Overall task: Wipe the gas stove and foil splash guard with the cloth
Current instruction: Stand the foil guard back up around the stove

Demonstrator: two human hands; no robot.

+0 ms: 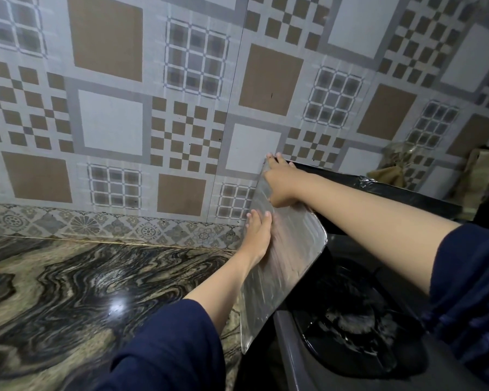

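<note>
A silver foil splash guard [283, 258] stands tilted along the left side of the black gas stove [350, 334]. My left hand [259, 232] lies flat against the panel's outer left face, fingers pointing up toward the wall. My right hand [280, 179] grips the panel's top far corner, fingers curled over its edge. The stove's burner [347, 320] shows below my right forearm. The guard's back section [407, 193] runs dark along the wall behind the stove. No cloth is visible in either hand.
A glossy swirled marble counter [82, 292] stretches left of the stove. The patterned tile wall [153, 108] rises right behind. A jar and brown bags [398, 165] sit at the far right by the wall.
</note>
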